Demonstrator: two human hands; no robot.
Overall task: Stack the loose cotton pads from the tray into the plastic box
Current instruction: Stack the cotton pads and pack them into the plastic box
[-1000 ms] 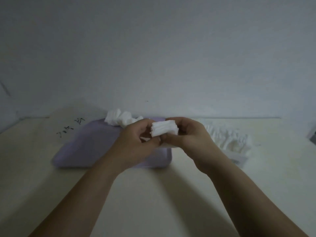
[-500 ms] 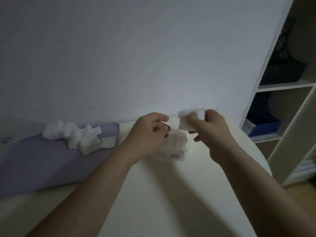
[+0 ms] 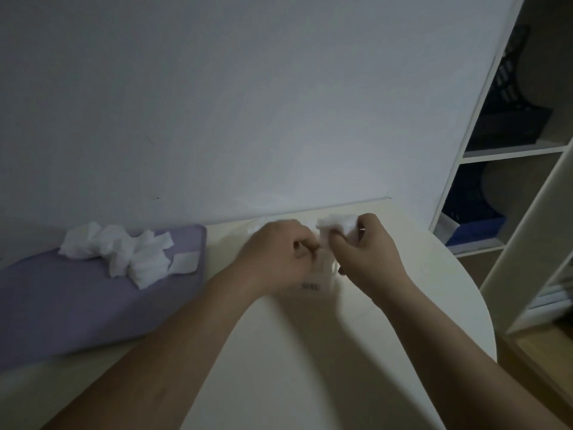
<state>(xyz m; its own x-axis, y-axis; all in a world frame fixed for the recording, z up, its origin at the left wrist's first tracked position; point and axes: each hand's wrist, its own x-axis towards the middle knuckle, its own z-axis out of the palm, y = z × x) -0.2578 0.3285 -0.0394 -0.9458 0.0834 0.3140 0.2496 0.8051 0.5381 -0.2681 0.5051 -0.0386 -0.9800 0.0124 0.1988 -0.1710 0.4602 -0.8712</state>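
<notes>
My right hand [image 3: 366,252] pinches pads [image 3: 336,225] by the plastic box [image 3: 311,286]; my left hand [image 3: 276,256] curls, hold unclear; a heap [image 3: 124,252] lies unstacked on the tray [image 3: 77,305].

Plastic box [image 3: 311,286] mostly behind left hand [image 3: 276,259]

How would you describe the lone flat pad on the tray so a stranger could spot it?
Find the purple tray on the left of the table. Near its far right corner sits a heap of crumpled white pads. The pad lies just right of that heap: the only one flat and smooth.
</notes>
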